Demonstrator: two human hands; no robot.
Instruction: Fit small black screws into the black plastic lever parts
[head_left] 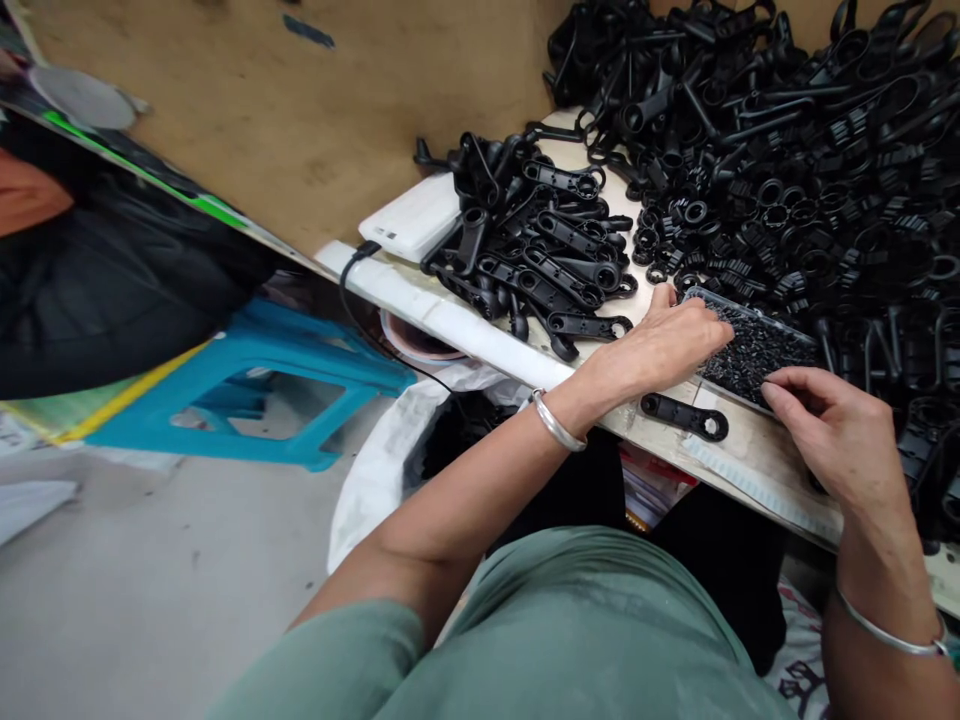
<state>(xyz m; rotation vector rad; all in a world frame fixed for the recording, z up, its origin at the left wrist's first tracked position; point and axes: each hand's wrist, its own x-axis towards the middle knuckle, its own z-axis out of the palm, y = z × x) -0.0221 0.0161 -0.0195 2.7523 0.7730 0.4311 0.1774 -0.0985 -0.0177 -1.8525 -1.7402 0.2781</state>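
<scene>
Green cloth of my shirt (570,640) fills the bottom of the view, and both my forearms reach up from it to the bench edge (480,335). A silver bangle (556,422) sits on my left wrist, and another one on the right.

My left hand (660,345) rests palm down at the near left end of a shallow clear tray (754,350) filled with tiny black bits. Its fingers are curled loosely over the tray's rim; whether they pinch anything underneath I cannot tell. My right hand (832,430) lies at the tray's near right edge, thumb and forefinger drawn together towards the black bits, the rest relaxed. I cannot tell if a piece is caught between the fingertips.

One loose black plastic arm (684,416) lies flat on the bench just below my left hand and between both hands, apart from the others. Its long axis runs left to right, slightly downhill, with the ringed end towards my right hand. It lies on my side of the tray, and my left hand is the nearer of the two.

Beyond my left hand is a stack of the same arms (551,255), beside a white power bank (412,218) with its cable. A big heap of black parts (787,140) covers the far right. A blue stool (255,385) stands on the floor at left.
</scene>
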